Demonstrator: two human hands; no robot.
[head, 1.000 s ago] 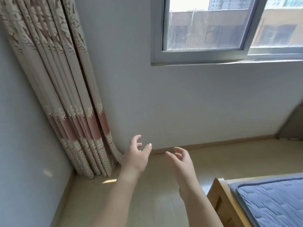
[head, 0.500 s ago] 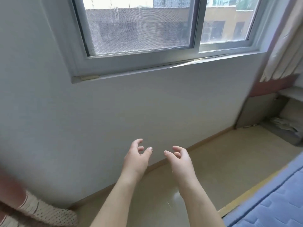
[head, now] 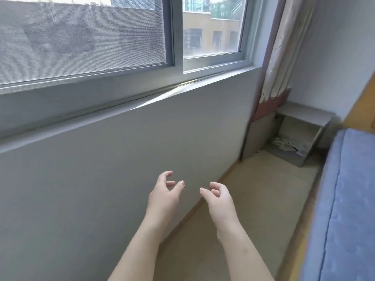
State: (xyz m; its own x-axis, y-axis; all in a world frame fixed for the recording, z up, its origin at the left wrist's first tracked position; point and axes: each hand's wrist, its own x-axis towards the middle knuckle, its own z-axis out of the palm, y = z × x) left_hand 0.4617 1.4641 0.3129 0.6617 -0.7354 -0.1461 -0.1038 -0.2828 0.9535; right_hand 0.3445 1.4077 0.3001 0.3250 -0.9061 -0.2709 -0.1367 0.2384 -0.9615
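Note:
My left hand (head: 164,196) and my right hand (head: 220,199) are both raised in front of me, side by side and a little apart. Their fingers are loosely curled and neither holds anything. Behind them is the plain grey wall (head: 121,169) under a sliding window (head: 142,47). Nothing touches either hand.
A blue mattress (head: 349,199) on a wooden frame fills the right side. A grey bedside table (head: 304,126) stands in the far right corner under a patterned curtain (head: 282,57). A narrow strip of beige floor (head: 253,199) runs between the wall and the bed.
The view has swung to the right: the left curtain has left the frame, and the right curtain, bedside table and more mattress have come in. Both hands keep the same pose.

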